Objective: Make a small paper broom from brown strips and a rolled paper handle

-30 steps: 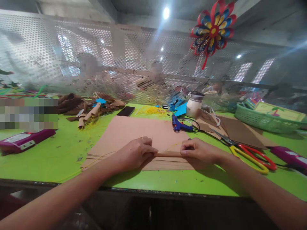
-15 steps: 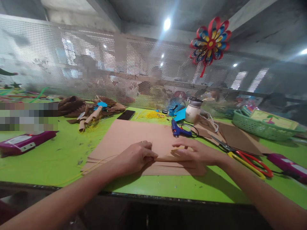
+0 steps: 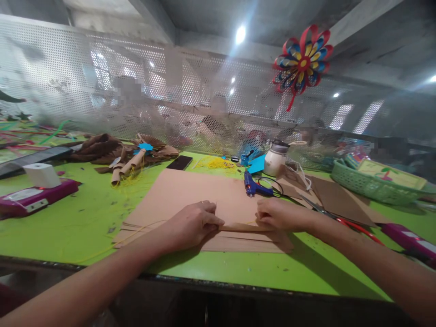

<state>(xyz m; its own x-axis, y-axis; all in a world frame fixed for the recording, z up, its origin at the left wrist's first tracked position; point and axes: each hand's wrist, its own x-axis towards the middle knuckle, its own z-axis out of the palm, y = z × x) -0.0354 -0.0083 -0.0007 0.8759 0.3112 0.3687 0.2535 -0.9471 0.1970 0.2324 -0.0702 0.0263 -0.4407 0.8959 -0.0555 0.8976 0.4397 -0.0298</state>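
Observation:
A large sheet of brown paper [image 3: 190, 190] lies on the green table [image 3: 85, 213], its near edge folded into narrow pleats. My left hand [image 3: 192, 225] is closed and pinches the left end of the folded strip [image 3: 238, 225]. My right hand [image 3: 281, 214] is curled over the strip's right end and pinches it too. Both hands rest on the paper near the table's front edge. A thin yellow string [image 3: 136, 229] runs out from under the paper to the left.
A blue glue gun [image 3: 254, 185], a white jar [image 3: 275, 158], scissors with red and yellow handles [image 3: 344, 221], brown paper pieces [image 3: 335, 195] and a green basket [image 3: 374, 181] lie right. Rolled brown paper [image 3: 126, 168], a black phone [image 3: 180, 162] and a magenta device [image 3: 30, 200] lie left. A mesh screen stands behind.
My right hand spread its fingers flat along the strip half a second ago and has now curled back into a pinch on the right end. My left hand has stayed in place.

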